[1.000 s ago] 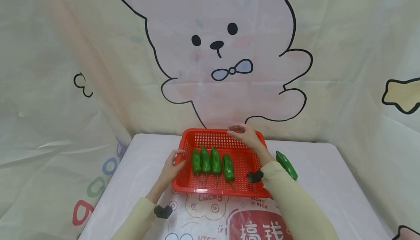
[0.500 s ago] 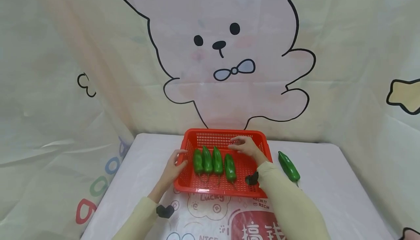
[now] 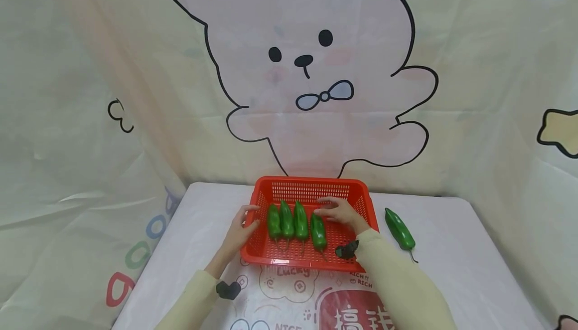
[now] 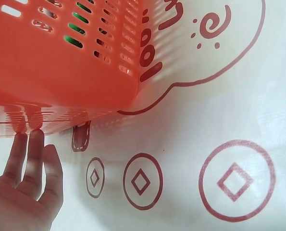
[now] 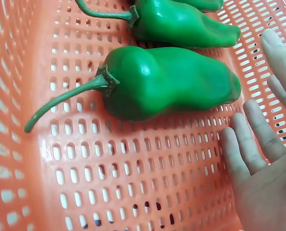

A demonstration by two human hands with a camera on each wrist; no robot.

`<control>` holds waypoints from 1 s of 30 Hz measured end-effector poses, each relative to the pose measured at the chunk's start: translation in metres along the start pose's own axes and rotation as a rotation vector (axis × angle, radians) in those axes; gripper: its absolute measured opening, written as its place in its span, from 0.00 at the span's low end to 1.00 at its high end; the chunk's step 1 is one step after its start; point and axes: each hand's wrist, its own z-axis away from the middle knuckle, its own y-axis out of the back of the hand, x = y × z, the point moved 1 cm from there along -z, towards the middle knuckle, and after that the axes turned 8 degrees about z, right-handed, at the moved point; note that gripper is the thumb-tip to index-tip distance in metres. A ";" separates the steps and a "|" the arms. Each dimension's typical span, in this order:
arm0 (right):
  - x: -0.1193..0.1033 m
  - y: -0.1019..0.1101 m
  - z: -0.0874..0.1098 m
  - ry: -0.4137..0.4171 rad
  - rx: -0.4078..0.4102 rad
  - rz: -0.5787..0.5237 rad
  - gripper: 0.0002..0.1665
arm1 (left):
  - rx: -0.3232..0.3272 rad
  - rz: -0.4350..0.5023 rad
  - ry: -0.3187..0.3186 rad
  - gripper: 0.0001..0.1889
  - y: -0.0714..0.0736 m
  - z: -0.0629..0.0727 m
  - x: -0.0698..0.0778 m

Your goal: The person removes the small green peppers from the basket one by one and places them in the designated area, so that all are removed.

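Note:
Several green peppers [image 3: 286, 222] lie side by side in a red plastic basket [image 3: 311, 266], their stems toward the near side. My left hand [image 3: 236, 228] touches the left side of the basket; in the left wrist view its fingers [image 4: 34, 159] are fairly straight against the outer wall. Inside the basket, my right hand [image 3: 340, 213] is by the tip of the rightmost pepper [image 3: 318, 232]. In the right wrist view that pepper [image 5: 152, 84] rests on the slotted floor, and the right hand [image 5: 263, 168] has its fingers spread close to the tip, holding nothing.
Another green pepper [image 3: 399, 228] lies on the white table [image 3: 451, 260], to the right of the basket. A printed mat [image 3: 289, 300] is under and in front of the basket. Behind the table hangs a cloth with a cartoon animal [image 3: 307, 134].
My right hand has come down from above the basket's back right rim to the tip of the rightmost pepper inside. The left hand stays at the basket's left side.

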 end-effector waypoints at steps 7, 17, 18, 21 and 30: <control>0.005 0.000 0.004 0.022 -0.023 0.043 0.31 | -0.001 0.006 -0.002 0.21 0.000 0.000 -0.004; 0.003 -0.006 0.008 0.016 -0.054 0.108 0.30 | 0.022 0.002 0.014 0.22 0.006 -0.013 -0.036; 0.002 -0.006 0.008 0.019 -0.058 0.117 0.30 | 0.018 0.006 0.015 0.22 0.007 -0.014 -0.037; -0.001 -0.008 0.008 0.011 -0.069 0.133 0.30 | 0.009 0.017 0.016 0.21 0.009 -0.014 -0.037; -0.007 -0.011 0.008 0.012 -0.128 0.209 0.29 | -0.001 0.022 0.005 0.21 0.007 -0.016 -0.037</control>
